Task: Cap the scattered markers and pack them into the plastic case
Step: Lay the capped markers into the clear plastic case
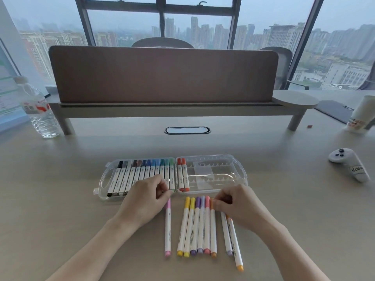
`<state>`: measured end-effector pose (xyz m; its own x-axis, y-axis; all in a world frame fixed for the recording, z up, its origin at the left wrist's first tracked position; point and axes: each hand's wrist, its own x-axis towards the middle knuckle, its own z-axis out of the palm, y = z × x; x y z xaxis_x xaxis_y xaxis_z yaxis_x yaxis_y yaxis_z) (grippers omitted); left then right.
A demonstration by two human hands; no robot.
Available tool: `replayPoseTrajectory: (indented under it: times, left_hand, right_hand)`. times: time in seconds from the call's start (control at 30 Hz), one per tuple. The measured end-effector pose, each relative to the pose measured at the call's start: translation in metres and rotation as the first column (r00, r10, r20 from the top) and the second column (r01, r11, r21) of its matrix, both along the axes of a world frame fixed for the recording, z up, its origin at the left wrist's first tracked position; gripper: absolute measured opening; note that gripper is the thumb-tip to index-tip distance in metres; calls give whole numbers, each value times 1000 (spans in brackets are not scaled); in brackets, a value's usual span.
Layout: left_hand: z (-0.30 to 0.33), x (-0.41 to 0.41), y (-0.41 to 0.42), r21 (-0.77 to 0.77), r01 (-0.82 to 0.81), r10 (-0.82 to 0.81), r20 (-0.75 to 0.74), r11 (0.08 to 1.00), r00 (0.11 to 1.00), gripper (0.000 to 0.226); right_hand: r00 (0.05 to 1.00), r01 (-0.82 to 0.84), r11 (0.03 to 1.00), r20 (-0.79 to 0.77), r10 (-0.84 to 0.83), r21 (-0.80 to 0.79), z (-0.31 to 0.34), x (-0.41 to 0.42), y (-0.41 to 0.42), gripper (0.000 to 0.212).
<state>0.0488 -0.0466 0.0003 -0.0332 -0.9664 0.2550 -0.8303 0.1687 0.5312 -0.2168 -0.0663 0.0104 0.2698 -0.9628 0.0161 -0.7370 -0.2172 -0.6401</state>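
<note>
The left hand (145, 201) pinches the cap end of a pink marker (168, 230), fingers curled round it, right at the near edge of the open plastic case (241, 171). Just beyond those fingers, the case's left half holds a full row of markers; its right half holds 2, red and orange (183, 174). The right hand (239, 205) has its fingers curled at the cap ends of loose markers; I cannot tell which it grips. 6 capped markers (197, 226) lie between the hands, 2 more (232, 238) under the right fingers. A controller (349, 165) lies well to the right.
</note>
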Motion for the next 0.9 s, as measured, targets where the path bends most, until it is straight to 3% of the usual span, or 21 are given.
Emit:
replayPoseTrajectory:
  times: [0.13,0.4,0.9]
  left_hand:
    - [-3,4,9,55,-12,12,-4,998,1000,20]
    - [0,11,15,109,-32,35,-26,994,999,21]
    - [-7,1,15,174,-51,43,48,983,998,35]
  right_hand:
    - [998,-12,999,-58,9,-48,-3,1,5,16]
    - [999,-6,992,42,12,-129,-15,-4,13,17]
    - [992,-106,981,44,114,-163,-19,-1,15,13]
